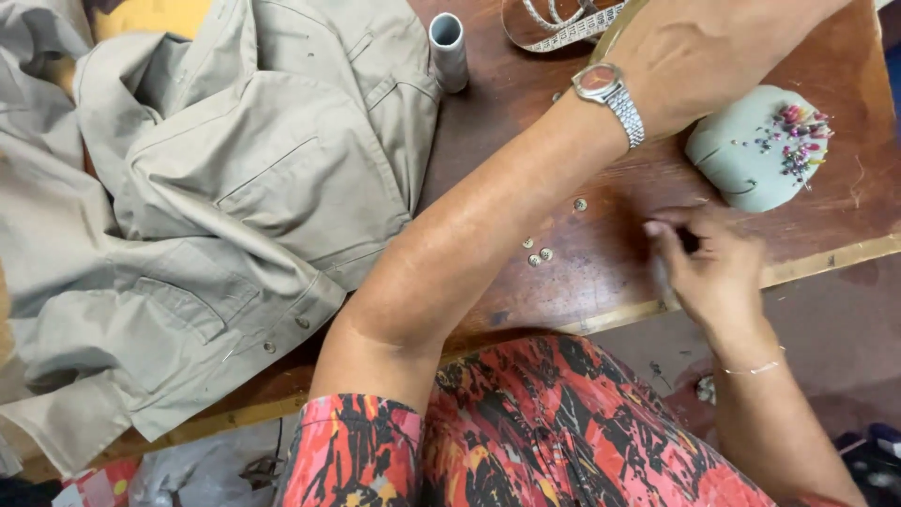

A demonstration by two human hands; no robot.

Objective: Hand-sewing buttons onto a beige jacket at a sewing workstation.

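My left hand [699,52] reaches across the brown wooden table [601,272] towards the top right, a silver wristwatch [608,94] on its wrist. Its fingers are cut off by the frame edge. My right hand [709,268] rests at the table's front edge, blurred, with fingertips pinched together just below a pale green pincushion [751,150] stuck with coloured pins. Anything between those fingertips is too small to make out. A few small metal buttons [537,253] lie loose on the wood under my left forearm.
A khaki shirt [216,207] with pockets lies spread over the table's left half. A grey thread spool [449,49] stands at its collar. A patterned band [563,23] curls at the top edge. My red and black patterned clothing [526,432] fills the bottom.
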